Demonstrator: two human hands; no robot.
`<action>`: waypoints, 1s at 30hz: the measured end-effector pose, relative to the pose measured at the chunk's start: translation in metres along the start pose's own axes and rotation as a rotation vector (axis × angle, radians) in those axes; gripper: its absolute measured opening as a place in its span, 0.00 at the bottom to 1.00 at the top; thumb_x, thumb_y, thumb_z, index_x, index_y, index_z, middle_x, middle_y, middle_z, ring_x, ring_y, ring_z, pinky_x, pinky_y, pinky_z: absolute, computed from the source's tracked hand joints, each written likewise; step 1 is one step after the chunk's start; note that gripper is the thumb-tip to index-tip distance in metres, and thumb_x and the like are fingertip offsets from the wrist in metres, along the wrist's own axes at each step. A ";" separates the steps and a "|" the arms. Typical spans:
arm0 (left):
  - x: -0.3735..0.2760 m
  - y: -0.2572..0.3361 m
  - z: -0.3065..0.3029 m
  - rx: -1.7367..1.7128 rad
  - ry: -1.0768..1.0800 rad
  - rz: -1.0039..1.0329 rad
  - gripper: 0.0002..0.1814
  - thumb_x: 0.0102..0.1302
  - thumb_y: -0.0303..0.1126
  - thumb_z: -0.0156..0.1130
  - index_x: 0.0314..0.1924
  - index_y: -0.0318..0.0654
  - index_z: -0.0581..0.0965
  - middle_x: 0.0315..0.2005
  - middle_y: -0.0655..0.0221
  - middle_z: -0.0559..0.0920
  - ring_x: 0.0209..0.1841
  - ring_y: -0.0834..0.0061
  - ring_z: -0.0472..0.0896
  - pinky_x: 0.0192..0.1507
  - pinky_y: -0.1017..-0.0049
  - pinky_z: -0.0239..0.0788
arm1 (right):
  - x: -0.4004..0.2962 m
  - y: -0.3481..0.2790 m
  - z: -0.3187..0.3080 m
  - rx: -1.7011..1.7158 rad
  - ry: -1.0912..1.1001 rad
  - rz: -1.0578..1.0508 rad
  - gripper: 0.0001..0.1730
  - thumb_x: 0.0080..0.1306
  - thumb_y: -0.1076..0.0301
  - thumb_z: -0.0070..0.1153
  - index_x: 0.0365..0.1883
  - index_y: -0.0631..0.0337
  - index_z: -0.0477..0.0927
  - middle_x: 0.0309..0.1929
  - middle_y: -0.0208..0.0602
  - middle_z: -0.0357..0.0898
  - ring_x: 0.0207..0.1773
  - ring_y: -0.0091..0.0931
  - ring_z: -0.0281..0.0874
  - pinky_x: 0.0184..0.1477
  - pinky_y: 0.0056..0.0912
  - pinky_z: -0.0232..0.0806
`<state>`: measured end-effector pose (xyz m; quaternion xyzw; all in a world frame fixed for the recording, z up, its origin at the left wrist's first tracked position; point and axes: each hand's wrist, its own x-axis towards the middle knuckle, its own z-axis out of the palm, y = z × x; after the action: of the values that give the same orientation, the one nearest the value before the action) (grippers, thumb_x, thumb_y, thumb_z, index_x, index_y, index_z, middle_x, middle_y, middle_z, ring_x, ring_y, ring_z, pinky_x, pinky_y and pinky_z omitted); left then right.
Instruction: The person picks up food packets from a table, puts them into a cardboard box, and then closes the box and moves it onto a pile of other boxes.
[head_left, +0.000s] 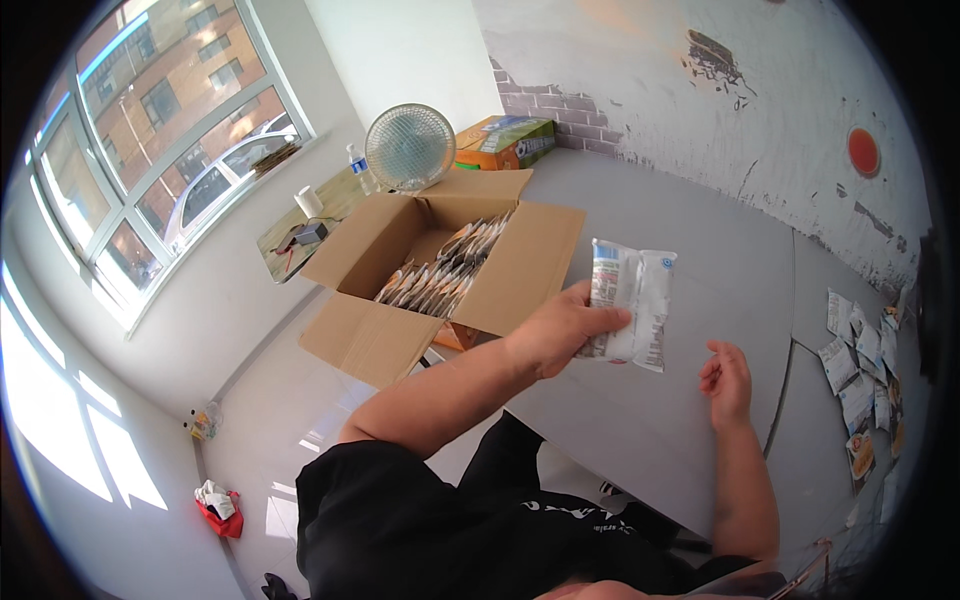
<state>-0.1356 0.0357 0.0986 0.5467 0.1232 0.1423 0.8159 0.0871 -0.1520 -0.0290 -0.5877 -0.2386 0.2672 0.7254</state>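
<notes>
My left hand (564, 330) grips a white sealed plastic food packet (651, 300) with its thumb across the printed face, above the grey table (675, 465). To the right of the packet, my right hand (727, 382) hovers over the tabletop, holding nothing, its fingers loosely curled. Left of the packet stands an open cardboard box (375, 247) with its flaps folded outward. Rows of similar packets (450, 274) stand on edge inside it, filling part of the space.
Loose packets (859, 375) lie in a pile at the table's right side. Behind the box are a round fan (410, 148), a plastic bottle (360, 166) and a printed carton (517, 142). A white roll (307, 201) stands on a smaller table. A red bag (221, 514) lies on the floor.
</notes>
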 end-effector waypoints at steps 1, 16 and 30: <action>-0.006 0.018 -0.009 0.088 0.052 0.018 0.21 0.69 0.25 0.58 0.60 0.29 0.69 0.49 0.59 0.81 0.47 0.68 0.83 0.49 0.67 0.79 | -0.002 0.001 0.005 -0.069 -0.019 -0.007 0.20 0.74 0.51 0.49 0.46 0.61 0.77 0.26 0.28 0.74 0.23 0.18 0.68 0.26 0.20 0.61; 0.027 0.137 -0.225 2.002 0.903 -0.228 0.17 0.66 0.40 0.55 0.48 0.37 0.78 0.48 0.53 0.83 0.53 0.52 0.80 0.55 0.58 0.71 | -0.003 0.000 0.005 -0.262 -0.186 -0.007 0.13 0.73 0.59 0.52 0.46 0.61 0.77 0.27 0.30 0.76 0.26 0.18 0.72 0.29 0.20 0.67; 0.067 0.083 -0.320 1.642 0.649 -0.511 0.29 0.69 0.49 0.52 0.57 0.30 0.75 0.55 0.45 0.78 0.60 0.49 0.76 0.62 0.59 0.66 | -0.006 -0.015 0.015 -0.298 -0.187 0.079 0.09 0.70 0.64 0.54 0.38 0.63 0.77 0.27 0.27 0.74 0.29 0.18 0.73 0.31 0.23 0.69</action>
<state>-0.1951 0.3648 0.0538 0.8439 0.5257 -0.0279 0.1033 0.0740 -0.1478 -0.0119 -0.6701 -0.3187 0.3109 0.5939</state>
